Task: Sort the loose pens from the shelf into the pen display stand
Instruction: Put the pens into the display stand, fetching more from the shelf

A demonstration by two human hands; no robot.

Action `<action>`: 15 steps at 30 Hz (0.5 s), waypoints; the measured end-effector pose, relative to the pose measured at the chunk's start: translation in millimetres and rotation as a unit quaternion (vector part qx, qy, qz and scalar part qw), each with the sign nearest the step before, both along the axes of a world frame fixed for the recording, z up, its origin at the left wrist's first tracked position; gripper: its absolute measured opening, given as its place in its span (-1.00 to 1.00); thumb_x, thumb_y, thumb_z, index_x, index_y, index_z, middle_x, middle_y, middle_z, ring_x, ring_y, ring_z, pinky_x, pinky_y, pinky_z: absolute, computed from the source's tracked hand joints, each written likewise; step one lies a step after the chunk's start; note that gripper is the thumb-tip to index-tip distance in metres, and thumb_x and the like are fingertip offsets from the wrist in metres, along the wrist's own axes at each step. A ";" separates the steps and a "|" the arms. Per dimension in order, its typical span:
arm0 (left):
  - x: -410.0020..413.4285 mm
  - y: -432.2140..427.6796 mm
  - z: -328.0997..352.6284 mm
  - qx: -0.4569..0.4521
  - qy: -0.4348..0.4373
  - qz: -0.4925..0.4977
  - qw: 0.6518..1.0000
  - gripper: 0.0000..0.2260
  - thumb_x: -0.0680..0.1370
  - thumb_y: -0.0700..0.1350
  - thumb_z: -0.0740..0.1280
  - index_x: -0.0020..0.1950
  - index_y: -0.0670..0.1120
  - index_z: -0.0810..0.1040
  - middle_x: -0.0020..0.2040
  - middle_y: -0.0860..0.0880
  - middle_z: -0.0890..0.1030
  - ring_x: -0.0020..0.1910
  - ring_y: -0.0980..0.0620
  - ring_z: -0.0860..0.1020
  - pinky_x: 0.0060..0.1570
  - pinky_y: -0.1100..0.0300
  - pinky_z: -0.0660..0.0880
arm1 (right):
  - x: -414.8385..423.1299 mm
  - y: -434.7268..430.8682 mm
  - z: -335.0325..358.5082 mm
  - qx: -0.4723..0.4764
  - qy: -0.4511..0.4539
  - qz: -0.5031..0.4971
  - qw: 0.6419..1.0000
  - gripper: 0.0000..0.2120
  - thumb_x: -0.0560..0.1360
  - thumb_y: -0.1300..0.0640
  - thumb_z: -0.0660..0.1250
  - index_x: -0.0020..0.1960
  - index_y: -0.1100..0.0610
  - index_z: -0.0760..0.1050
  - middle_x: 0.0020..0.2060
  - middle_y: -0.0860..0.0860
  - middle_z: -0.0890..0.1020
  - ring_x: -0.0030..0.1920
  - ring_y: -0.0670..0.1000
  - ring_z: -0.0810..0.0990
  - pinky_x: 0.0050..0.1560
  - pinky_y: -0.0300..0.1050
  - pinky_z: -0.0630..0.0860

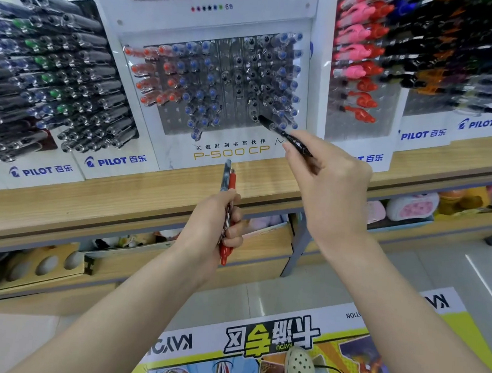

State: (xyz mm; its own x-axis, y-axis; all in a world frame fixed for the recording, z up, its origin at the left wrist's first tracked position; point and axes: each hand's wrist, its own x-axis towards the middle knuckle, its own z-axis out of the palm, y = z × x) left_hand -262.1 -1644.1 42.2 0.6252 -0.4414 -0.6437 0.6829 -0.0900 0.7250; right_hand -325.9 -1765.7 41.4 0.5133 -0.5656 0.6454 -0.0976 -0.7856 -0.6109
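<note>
We saw wooden shelf (94, 200) carrying pen display stand (229, 153), upright along back edge, slots partly filled. Our right hand (334, 189) pinched black pen (282, 133), tip at stand's lower right rows. Our left hand (210, 227) gripped red pen (231, 185) and clear-barrelled pen (226, 173) together over shelf's front edge.

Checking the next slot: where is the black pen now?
Head view, right of centre: the right hand pinches the black pen, its tip at the lower right rows of the middle display stand.
</note>
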 end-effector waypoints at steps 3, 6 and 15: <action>1.9 0.6 -0.1 0.006 -0.007 -0.001 1.000 -0.87 0.61 -0.17 0.13 -0.12 -0.15 0.38 -0.46 -0.01 0.33 -0.65 0.14 0.21 -0.67 0.36 0.09 | 7.8 -1.0 -0.2 -0.025 0.008 -0.008 1.000 -0.84 0.50 0.19 0.33 0.04 0.21 0.61 -0.37 0.06 0.62 -0.41 0.00 0.51 -0.35 -0.09 0.52; 1.9 2.6 -0.9 0.010 -0.023 -0.010 1.000 -0.90 0.60 -0.21 0.14 -0.11 -0.16 0.38 -0.46 -0.01 0.35 -0.62 0.14 0.21 -0.67 0.34 0.12 | 14.3 -3.0 1.4 -0.049 0.027 -0.012 0.998 -0.85 0.52 0.18 0.30 -0.01 0.21 0.61 -0.43 0.05 0.54 -0.44 0.03 0.45 -0.40 -0.07 0.48; 5.0 2.8 -1.0 0.002 -0.012 -0.006 1.000 -0.93 0.61 -0.20 0.14 -0.01 -0.19 0.38 -0.44 -0.02 0.36 -0.62 0.15 0.23 -0.67 0.35 0.15 | 8.1 -6.1 0.2 -0.099 0.032 -0.025 0.994 -0.86 0.50 0.20 0.34 0.00 0.21 0.62 -0.44 0.01 0.54 -0.47 0.02 0.44 -0.44 -0.14 0.49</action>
